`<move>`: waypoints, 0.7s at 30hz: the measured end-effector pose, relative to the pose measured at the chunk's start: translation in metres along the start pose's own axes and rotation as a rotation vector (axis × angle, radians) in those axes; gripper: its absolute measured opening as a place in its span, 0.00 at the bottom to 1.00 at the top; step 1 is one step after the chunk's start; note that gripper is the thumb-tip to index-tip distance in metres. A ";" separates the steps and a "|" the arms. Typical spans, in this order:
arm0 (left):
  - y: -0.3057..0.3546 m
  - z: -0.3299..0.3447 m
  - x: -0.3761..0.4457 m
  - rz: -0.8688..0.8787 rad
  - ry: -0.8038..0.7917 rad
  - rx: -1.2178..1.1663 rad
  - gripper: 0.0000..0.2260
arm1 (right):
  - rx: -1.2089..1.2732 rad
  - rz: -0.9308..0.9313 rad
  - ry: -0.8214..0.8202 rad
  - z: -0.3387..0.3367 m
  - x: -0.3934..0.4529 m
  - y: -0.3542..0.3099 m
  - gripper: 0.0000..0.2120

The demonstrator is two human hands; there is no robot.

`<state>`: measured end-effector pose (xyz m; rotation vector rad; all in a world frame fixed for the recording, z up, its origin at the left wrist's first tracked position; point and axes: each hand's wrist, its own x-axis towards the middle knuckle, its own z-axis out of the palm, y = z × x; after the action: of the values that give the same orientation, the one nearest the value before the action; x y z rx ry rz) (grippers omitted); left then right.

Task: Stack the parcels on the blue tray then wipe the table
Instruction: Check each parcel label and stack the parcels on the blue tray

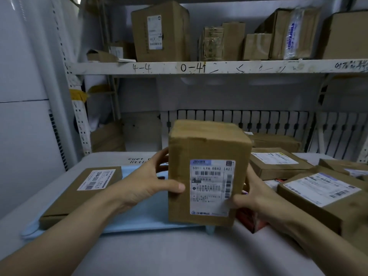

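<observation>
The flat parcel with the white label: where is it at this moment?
In the head view, the flat parcel lies on the left end of the blue tray, left of the tall box held between both hands.

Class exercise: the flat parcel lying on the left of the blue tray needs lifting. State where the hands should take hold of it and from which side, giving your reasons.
Grip the flat parcel by its two long side edges, one of the hands coming in from each side. It lies flat and thin on the blue tray, so its broad labelled top offers nothing to pinch. Its long edges look bare, so fingers could probably slip under them.
</observation>
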<state>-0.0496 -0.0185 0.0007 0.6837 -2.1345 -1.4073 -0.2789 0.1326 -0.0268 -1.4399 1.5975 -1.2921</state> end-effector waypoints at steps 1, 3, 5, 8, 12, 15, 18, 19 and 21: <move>0.000 -0.002 -0.002 0.010 -0.001 0.053 0.42 | -0.041 -0.016 -0.003 0.001 -0.001 -0.001 0.45; -0.001 -0.003 -0.004 0.034 0.006 0.148 0.43 | -0.121 -0.057 0.023 0.003 -0.004 -0.001 0.45; -0.003 -0.003 -0.006 0.073 0.013 0.214 0.44 | -0.175 -0.104 0.043 0.006 -0.004 0.001 0.45; -0.005 -0.003 -0.006 0.169 0.019 0.249 0.48 | -0.250 -0.145 0.035 0.007 -0.003 0.002 0.46; -0.004 -0.003 -0.007 0.247 0.033 0.258 0.49 | -0.317 -0.214 0.099 0.005 0.001 0.006 0.47; -0.005 -0.005 -0.009 0.253 0.041 0.261 0.49 | -0.334 -0.246 0.108 0.004 0.002 0.008 0.51; -0.005 -0.004 -0.009 0.242 0.047 0.240 0.48 | -0.313 -0.259 0.104 0.004 0.002 0.008 0.52; -0.005 -0.004 -0.009 0.221 0.052 0.223 0.46 | -0.307 -0.267 0.104 0.004 0.002 0.008 0.52; -0.006 -0.004 -0.009 0.166 0.063 0.175 0.40 | -0.303 -0.279 0.101 0.005 0.002 0.007 0.52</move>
<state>-0.0399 -0.0172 -0.0045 0.5907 -2.2261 -1.1080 -0.2767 0.1292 -0.0347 -1.8644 1.7646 -1.3349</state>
